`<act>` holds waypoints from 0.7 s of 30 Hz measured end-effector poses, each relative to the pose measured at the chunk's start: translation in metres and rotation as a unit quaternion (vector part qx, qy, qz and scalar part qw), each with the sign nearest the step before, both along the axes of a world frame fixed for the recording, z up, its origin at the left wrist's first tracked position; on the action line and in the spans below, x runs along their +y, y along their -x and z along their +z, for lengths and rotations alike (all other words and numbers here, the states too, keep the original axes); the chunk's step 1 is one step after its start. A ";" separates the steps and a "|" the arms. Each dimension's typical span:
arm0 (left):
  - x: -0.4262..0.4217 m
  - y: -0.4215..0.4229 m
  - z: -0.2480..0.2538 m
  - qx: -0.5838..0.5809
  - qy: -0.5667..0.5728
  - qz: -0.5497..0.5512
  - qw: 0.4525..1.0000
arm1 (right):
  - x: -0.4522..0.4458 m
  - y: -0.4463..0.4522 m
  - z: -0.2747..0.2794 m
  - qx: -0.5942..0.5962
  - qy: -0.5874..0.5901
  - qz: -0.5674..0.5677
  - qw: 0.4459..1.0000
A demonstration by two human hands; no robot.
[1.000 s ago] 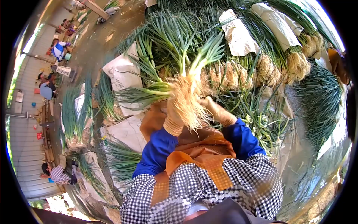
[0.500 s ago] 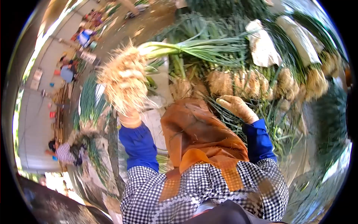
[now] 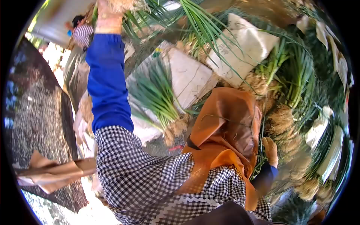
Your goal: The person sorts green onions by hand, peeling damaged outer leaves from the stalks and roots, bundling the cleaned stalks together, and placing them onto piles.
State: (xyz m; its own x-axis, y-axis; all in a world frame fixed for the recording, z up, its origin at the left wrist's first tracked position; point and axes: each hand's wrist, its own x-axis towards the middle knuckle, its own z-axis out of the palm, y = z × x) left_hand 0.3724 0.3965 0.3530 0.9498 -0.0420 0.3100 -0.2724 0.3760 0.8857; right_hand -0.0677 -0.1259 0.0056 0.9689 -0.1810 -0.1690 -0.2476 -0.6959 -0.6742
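Since the earlier frame, the view has swung leftward; the left hand (image 3: 108,19) and its leafy bunch (image 3: 125,4) have shifted to the top edge, and the right hand (image 3: 270,150) now lies lower right. Far left: a brown wrapped bar (image 3: 62,172) before a dark mesh surface (image 3: 41,131). Upper left: a person in a striped top (image 3: 83,34). Left arm outstretched; bunch at the left hand, pale roots against it, partly cut off by the frame. Left fingers hidden behind roots and edge; state cannot be told. Below and right, a small bunch (image 3: 161,97) lies on white sacking (image 3: 189,73), roots toward the wearer. Centre right: orange apron (image 3: 228,123), creased, beside another white sack (image 3: 243,47). The right hand is just right of the apron, near rooted bundles (image 3: 281,120); its fingers show too little to tell spread from pressed together. Far right: more bundles, some under white wraps (image 3: 332,153).
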 end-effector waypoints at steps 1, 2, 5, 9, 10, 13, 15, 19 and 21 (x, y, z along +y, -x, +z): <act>0.024 -0.005 -0.005 -0.010 -0.021 0.044 0.999 | -0.006 0.001 0.002 0.039 0.021 0.016 0.999; 0.043 -0.005 -0.006 -0.021 -0.041 0.085 0.995 | -0.012 0.004 0.000 0.058 0.027 0.013 0.998; 0.095 0.001 -0.019 -0.045 -0.101 0.171 0.979 | -0.014 0.005 0.005 0.143 0.000 -0.012 0.990; 0.132 0.034 -0.066 -0.049 -0.183 0.185 0.964 | -0.010 0.003 0.012 0.168 0.000 0.006 0.986; 0.129 0.054 -0.090 -0.045 -0.211 0.148 0.965 | -0.017 0.005 0.002 0.175 0.007 0.012 0.984; 0.071 0.136 -0.145 0.161 -0.105 0.009 0.981 | -0.019 0.012 -0.007 0.162 -0.023 0.017 0.986; 0.078 0.157 -0.230 0.304 -0.099 0.004 0.948 | -0.028 0.019 -0.015 0.187 0.011 0.036 0.982; 0.054 0.236 -0.409 0.479 -0.206 -0.028 0.853 | -0.038 0.032 -0.020 0.175 0.031 0.044 0.983; 0.033 0.275 -0.480 0.589 0.050 0.001 0.806 | -0.037 0.037 -0.013 0.226 0.075 0.072 0.969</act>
State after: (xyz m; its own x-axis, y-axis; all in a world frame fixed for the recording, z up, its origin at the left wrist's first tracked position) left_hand 0.0972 0.4297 -0.1265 0.5870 -0.0705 -0.8065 0.7354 0.4631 0.4948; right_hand -0.1043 -0.1632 -0.0076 0.8193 -0.1050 -0.5636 -0.3867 -0.8270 -0.4080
